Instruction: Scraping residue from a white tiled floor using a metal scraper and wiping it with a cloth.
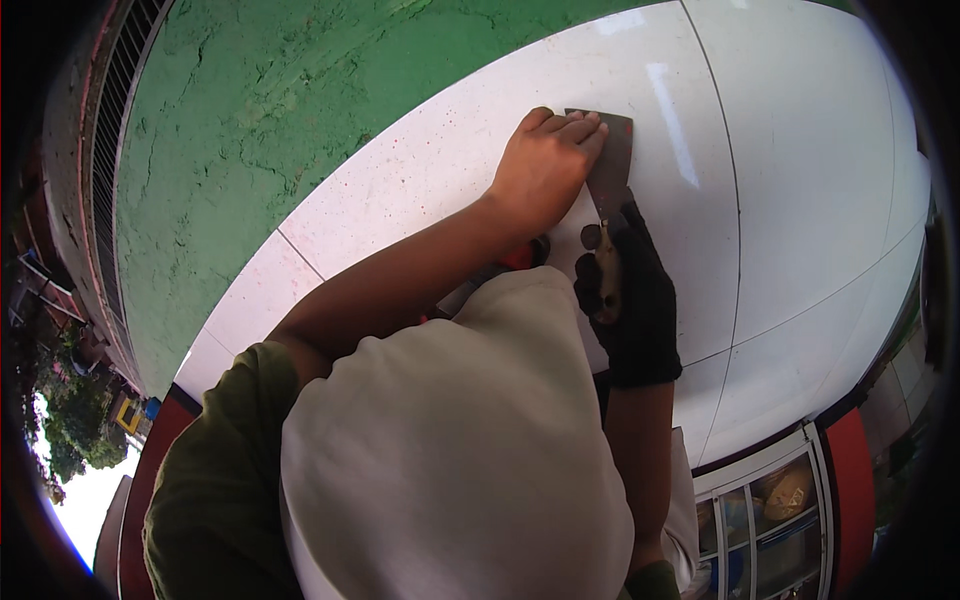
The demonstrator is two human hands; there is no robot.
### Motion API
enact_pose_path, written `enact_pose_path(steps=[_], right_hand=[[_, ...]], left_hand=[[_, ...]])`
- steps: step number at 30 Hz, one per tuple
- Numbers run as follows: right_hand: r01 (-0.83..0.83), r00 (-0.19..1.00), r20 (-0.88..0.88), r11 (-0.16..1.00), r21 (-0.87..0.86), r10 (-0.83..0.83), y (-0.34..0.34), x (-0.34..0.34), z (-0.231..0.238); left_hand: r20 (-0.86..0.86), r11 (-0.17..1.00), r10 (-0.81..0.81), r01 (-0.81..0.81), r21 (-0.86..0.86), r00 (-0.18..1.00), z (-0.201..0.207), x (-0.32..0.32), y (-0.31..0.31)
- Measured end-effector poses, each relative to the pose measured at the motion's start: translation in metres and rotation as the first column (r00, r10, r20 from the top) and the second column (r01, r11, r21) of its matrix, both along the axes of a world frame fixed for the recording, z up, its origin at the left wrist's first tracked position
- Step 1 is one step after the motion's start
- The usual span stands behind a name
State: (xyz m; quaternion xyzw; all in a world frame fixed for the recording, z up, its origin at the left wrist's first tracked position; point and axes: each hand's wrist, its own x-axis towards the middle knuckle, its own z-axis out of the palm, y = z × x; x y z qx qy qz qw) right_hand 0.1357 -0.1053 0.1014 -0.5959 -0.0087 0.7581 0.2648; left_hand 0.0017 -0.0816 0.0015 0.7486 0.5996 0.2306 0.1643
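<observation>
against the green rough wall (250, 120) sits a broad white tiled surface (800, 180), its seams running toward the right edge. a pale cloth-covered bulk (450, 450) fills the lower middle of the view. the left hand (545, 165) lies bare and flat, fingers (575, 128) stretched out and pressed on the blade of a scraper (612, 160) lying against the white surface. the right hand (630, 300), in a black glove, has its fingers curled tight round the scraper's handle.
</observation>
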Motion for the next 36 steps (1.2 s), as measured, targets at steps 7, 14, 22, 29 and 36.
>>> enact_pose_path(steps=[7,14,22,29,36], right_hand=[[-0.048,0.998,-0.035,0.996,0.070,0.051,0.009,-0.005,-0.007],[-0.750,0.645,0.653,0.493,0.441,0.397,0.007,0.003,-0.029],[0.017,0.999,-0.038,0.999,0.046,-0.015,-0.003,0.005,-0.006],[0.104,0.993,-0.052,0.994,0.025,-0.103,-0.013,0.011,-0.014],[0.111,0.981,-0.163,0.993,0.047,-0.102,0.003,0.014,-0.021]], left_hand=[[0.010,1.000,0.023,-0.023,-0.019,1.000,-0.003,-0.003,0.010],[-0.009,0.997,0.043,-0.042,0.058,0.999,-0.007,-0.010,0.023],[-0.040,0.997,-0.055,0.057,0.043,0.998,-0.001,0.007,0.011],[-0.056,0.994,-0.106,0.106,-0.013,0.993,-0.003,0.017,0.005],[-0.013,0.997,-0.077,0.077,0.006,0.997,-0.002,0.015,0.027]])
